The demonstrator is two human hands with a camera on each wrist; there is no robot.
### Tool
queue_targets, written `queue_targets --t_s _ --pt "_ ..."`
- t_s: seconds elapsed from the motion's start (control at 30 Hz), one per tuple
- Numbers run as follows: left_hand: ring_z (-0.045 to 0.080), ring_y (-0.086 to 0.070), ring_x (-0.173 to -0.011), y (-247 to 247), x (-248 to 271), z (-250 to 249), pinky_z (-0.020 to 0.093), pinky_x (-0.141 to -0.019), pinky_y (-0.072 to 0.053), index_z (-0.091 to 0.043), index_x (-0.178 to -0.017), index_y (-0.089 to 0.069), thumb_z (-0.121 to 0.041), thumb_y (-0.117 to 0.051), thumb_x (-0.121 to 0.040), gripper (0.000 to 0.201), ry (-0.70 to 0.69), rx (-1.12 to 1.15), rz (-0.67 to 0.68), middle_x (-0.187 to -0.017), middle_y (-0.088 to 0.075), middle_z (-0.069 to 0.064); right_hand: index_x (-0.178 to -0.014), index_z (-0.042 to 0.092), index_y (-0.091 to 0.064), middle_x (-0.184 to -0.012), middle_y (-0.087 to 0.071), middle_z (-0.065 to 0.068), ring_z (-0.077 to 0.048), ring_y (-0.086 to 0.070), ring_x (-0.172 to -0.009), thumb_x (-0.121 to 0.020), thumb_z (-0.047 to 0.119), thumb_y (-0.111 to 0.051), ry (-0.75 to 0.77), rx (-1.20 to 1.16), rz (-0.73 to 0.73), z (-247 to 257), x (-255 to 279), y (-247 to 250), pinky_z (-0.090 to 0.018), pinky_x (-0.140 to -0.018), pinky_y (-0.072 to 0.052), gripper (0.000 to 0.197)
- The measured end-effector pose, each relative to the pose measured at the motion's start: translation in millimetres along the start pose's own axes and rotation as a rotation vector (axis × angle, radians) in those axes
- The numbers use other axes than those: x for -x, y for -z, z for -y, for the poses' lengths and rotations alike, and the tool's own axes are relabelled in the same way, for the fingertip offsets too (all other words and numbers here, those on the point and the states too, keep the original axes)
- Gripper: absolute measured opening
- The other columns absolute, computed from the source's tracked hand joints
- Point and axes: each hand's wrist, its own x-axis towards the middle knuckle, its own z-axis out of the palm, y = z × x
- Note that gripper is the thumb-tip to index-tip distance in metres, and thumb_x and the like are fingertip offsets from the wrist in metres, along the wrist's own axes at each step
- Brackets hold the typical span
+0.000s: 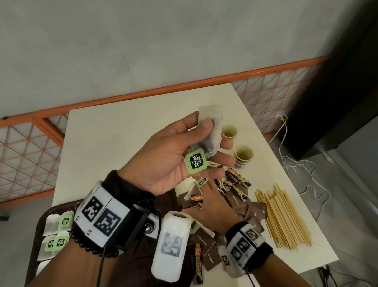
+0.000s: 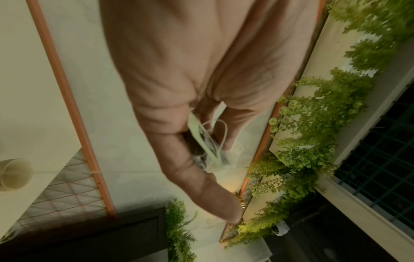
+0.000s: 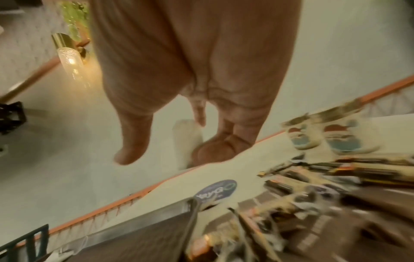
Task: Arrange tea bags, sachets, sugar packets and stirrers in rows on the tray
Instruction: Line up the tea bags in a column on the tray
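With the left hand pinching a tea bag whose green tag dangles, and the right hand loose-fingered over the sachet pile, lay bag and tag flat beside the row on the brown tray.

The upper-left stretch of the white table lies bare, while two paper cups, scattered brown sachets and wooden stirrers crowd the right.
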Motion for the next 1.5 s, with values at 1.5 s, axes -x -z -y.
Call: queue_targets --t_s 1.5 --pt "0.016 -0.051 -0.068 276.1 328.0 125.0 0.027 -0.054 -0.042 -0.012 -0.118 -0.064 -0.019 -0.064 -0.087 0.032 0.280 0.335 -0.952 -0.100 -0.060 0.012 -0.100 0.008 -0.073 -0.111 -0.067 -0.016 -0.028 -0.063 -0.100 -0.081 0.036 -0.076 0.082 -1.023 0.230 228.5 43.8 -116.7 -0.032 -0.078 -0.058 0.034"
